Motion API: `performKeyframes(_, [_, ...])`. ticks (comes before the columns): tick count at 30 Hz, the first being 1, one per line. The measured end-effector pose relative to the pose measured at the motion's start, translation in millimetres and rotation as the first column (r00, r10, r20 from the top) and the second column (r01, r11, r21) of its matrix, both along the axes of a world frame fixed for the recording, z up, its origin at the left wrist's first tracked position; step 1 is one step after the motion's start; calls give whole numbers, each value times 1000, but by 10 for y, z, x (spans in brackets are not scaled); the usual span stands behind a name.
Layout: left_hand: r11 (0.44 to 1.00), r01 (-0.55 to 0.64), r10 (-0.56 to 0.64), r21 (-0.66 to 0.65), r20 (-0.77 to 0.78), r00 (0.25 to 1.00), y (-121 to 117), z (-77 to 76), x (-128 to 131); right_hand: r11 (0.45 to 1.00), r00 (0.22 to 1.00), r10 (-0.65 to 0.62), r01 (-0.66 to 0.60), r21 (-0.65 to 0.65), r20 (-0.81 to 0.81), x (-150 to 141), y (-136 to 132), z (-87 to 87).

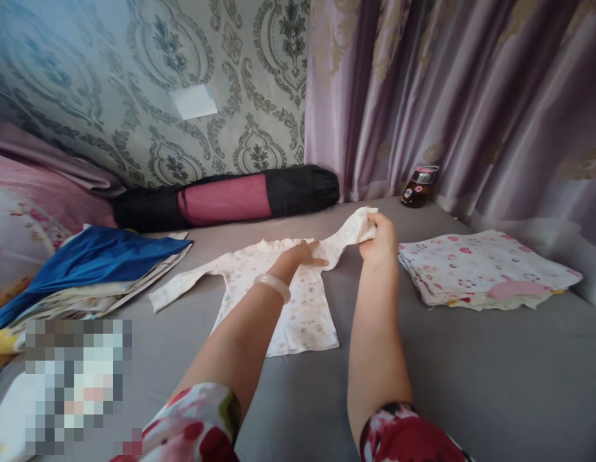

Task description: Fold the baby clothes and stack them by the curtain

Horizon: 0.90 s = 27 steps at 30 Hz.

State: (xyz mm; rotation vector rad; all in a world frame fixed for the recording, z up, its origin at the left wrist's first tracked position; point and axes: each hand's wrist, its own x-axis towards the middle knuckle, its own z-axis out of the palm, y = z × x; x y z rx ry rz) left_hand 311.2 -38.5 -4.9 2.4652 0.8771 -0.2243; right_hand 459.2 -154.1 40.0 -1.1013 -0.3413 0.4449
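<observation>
White printed fabric shirt [305,321]: spread on grey sheet [288,410].
Left hand [307,254]: fingers parted, pressing the shirt.
Right hand [380,239]: grasping its sleeve end.
Folded floral cloth [475,263]: right of the shirt.

So the back wall [230,58] is done in patterned wallpaper, silvery gray with big dark damask swirls, plus a white rectangular patch up on it. Just right of that wallpapered wall there's a shiny mauve curtain [398,83] with gold floral motifs, hanging in deep folds and running off along the right side. Below the wall is a wide flat surface covered in plain gray fabric [451,372]. Light's pretty soft, with a bluish cast on the wall's upper left and a sheen on the curtain folds. Can't make out any window.
</observation>
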Motion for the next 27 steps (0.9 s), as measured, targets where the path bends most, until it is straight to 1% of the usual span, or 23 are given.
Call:
performKeyframes(1, [1000,-4,3,3,39,999,-15,-9,-18,1000,999,2,-1,22,-52,-40,29,10])
performKeyframes(3, [1000,-18,17,7,166,986,-59,-35,-84,998,986,6,5,63,-164,-129,91,28])
performKeyframes(5, [998,-69,70,-16,315,946,-114,-66,-192,997,972,4,15,79,-237,-231,156,46])
performKeyframes(7, [980,-167,198,-107,443,875,-165,-95,-346,996,963,2,23,88,-270,-351,222,67])
performKeyframes(8, [958,-223,284,-181,489,824,-187,-108,-443,996,962,10,16,90,-272,-418,255,80])
performKeyframes(10, [881,-314,466,-354,532,707,-220,-127,-671,995,966,62,-40,90,-251,-567,321,109])
performKeyframes(12, [780,-379,620,-498,527,582,-242,-143,-927,988,961,150,-135,80,-232,-728,387,131])
performKeyframes(14, [673,-420,736,-609,500,456,-260,-164,-1177,974,945,225,-219,50,-237,-889,452,133])
performKeyframes(15, [620,-429,783,-658,484,390,-269,-178,-1287,968,938,247,-248,27,-245,-965,483,122])
performKeyframes(17, [523,-403,852,-751,453,262,-288,-210,-1462,957,928,277,-290,-20,-248,-1103,543,76])
performKeyframes(18, [489,-373,872,-789,444,203,-297,-227,-1523,950,926,290,-308,-42,-242,-1164,571,42])
performKeyframes(19, [467,-337,884,-817,442,154,-307,-243,-1567,943,923,305,-327,-63,-234,-1221,597,3])
performKeyframes(20, [458,-300,888,-837,444,117,-315,-258,-1595,934,919,322,-347,-82,-226,-1275,621,-38])
performKeyframes(22, [461,-246,886,-853,457,75,-327,-281,-1615,916,912,351,-382,-123,-212,-1378,658,-114])
performKeyframes(25, [469,-231,881,-852,470,54,-331,-290,-1601,881,893,410,-441,-172,-188,-1532,678,-187])
performKeyframes(27, [463,-230,883,-856,468,38,-326,-279,-1590,830,848,499,-527,-183,-180,-1630,665,-206])
